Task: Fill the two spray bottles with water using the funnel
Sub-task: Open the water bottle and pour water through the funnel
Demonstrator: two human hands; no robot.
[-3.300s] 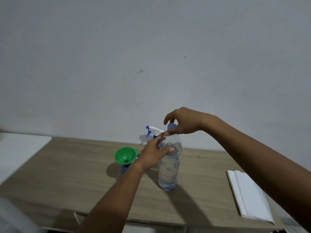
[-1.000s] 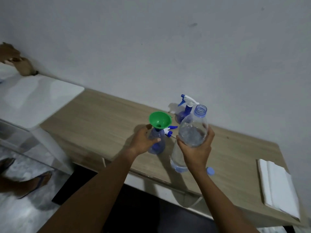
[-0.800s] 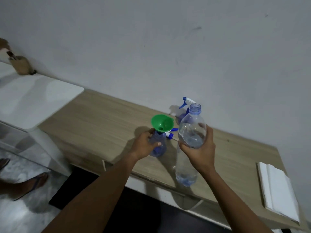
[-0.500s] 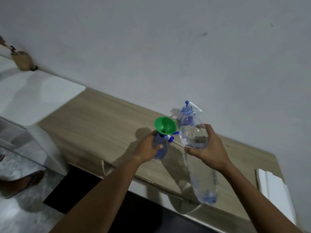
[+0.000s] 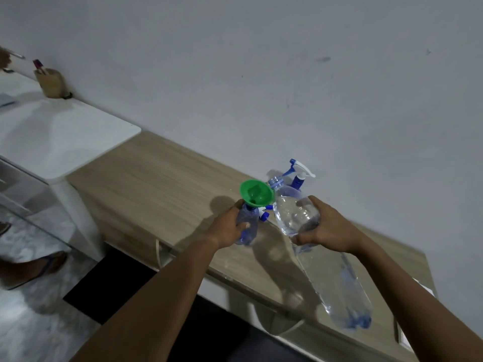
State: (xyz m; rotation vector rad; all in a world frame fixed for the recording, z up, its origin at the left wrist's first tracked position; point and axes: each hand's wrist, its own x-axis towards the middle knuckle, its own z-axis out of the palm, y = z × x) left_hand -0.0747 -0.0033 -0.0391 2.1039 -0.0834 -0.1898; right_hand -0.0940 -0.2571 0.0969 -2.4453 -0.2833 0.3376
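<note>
My left hand (image 5: 230, 226) grips a small blue spray bottle (image 5: 247, 225) that stands on the wooden table (image 5: 156, 186) without its head. A green funnel (image 5: 256, 192) sits in its neck. My right hand (image 5: 326, 228) holds a large clear water bottle (image 5: 295, 210), uncapped and tilted steeply, with its mouth at the funnel's right rim and its base raised toward me. A second spray bottle (image 5: 298, 176) with a white and blue trigger head stands behind them near the wall. A loose blue spray head part (image 5: 264, 215) lies by the small bottle.
A white side table (image 5: 52, 137) adjoins the wooden table's left end and carries a brown pen cup (image 5: 50, 82). A grey wall runs close behind the table. A sandalled foot (image 5: 31, 267) shows on the floor at the left. White paper (image 5: 404, 335) peeks out at the right.
My right hand has tipped the water bottle further, bringing its mouth down to the funnel and swinging its base up toward me. My left hand has kept its hold on the small bottle.
</note>
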